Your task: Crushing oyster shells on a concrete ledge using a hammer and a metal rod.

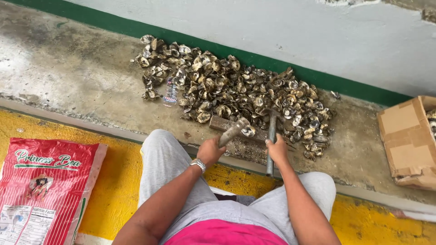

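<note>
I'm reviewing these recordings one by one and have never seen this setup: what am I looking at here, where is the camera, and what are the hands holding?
There is no machine. One camera sits on a seated person's head, looking down past grey trousers. The left hand, wearing a silver wristwatch, holds a rough greyish oyster shell over a brown wooden block. The right hand has its grip closed on a grey metal hammer. Ahead, a large heap of grey-brown oyster shells lies on the concrete floor. A red printed sack lies at the left, a brown cardboard box at the right.
</note>
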